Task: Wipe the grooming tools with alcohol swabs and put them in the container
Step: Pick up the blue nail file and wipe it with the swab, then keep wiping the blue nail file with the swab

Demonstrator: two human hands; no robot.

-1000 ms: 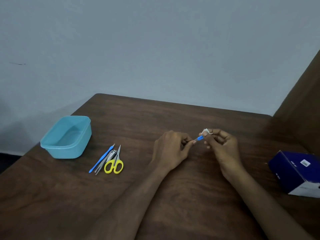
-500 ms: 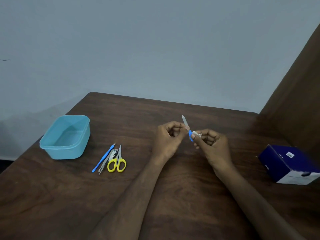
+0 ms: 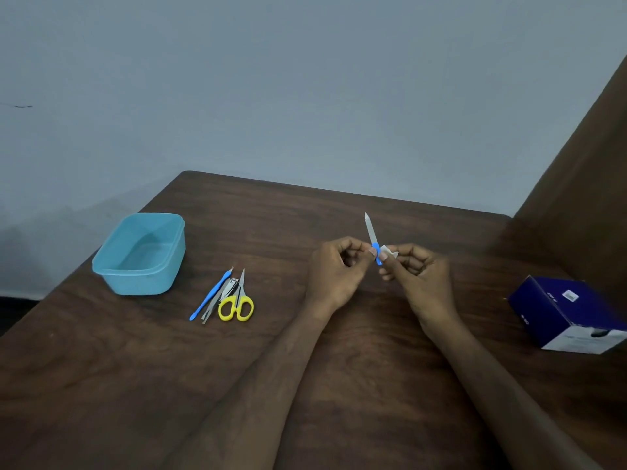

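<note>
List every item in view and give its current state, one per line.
Nail file: held above the table, metal tip up, blue handle pinched.
Swab: pressed on the handle.
Left hand: pinches the file.
Right hand: holds the swab.
Container: lidless, no tools inside.
Scissors: closed, lying flat.
Blue stick tool: flat beside the scissors.
Blue box: on the table, right.
</note>
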